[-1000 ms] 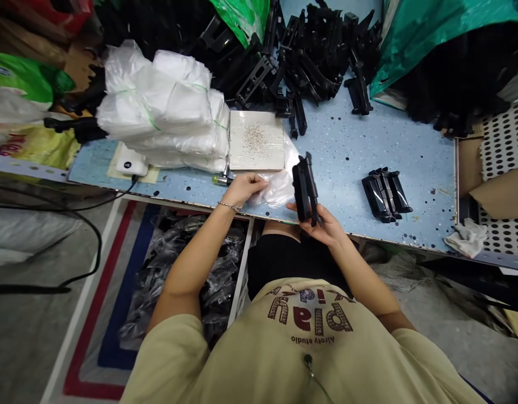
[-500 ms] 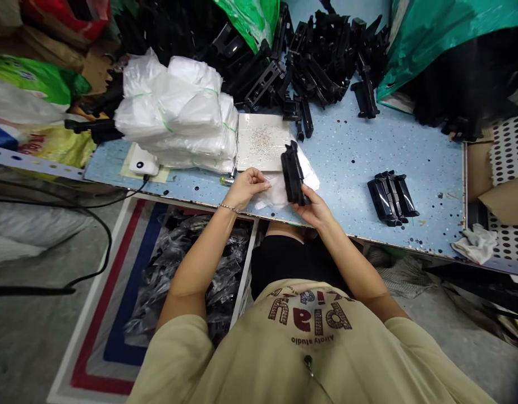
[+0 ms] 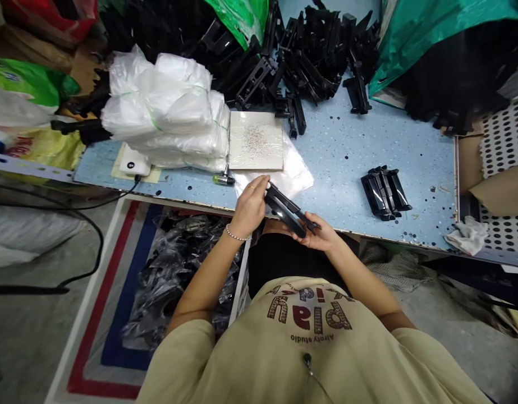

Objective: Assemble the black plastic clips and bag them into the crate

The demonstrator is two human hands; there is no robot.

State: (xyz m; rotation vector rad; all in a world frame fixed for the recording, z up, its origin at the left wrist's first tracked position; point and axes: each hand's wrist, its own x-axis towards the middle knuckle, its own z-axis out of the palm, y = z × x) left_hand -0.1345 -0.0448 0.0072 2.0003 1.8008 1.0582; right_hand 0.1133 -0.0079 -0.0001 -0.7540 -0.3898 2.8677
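Observation:
A long black plastic part (image 3: 287,211) is held between both hands at the table's front edge, tilted down to the right. My left hand (image 3: 251,206) grips its upper left end, and my right hand (image 3: 315,233) holds its lower right end. Just behind them, thin white plastic bags (image 3: 297,168) lie partly under a light square board (image 3: 256,140) with tiny specks on it. A tall bundle of white plastic bags (image 3: 166,112) stands to the left of the board. Several black parts (image 3: 385,192) sit side by side on the right of the table.
Black parts (image 3: 313,56) are heaped at the back. A white device (image 3: 133,163) with a cable and a small green-tipped object (image 3: 223,180) are on the left. Below the table, a striped bin (image 3: 90,336) holds bagged dark items. A crumpled cloth (image 3: 468,235) lies at the right edge.
The black part has come down toward me and turned from nearly upright to slanting. My left hand has left the thin bag and taken hold of the part's upper end.

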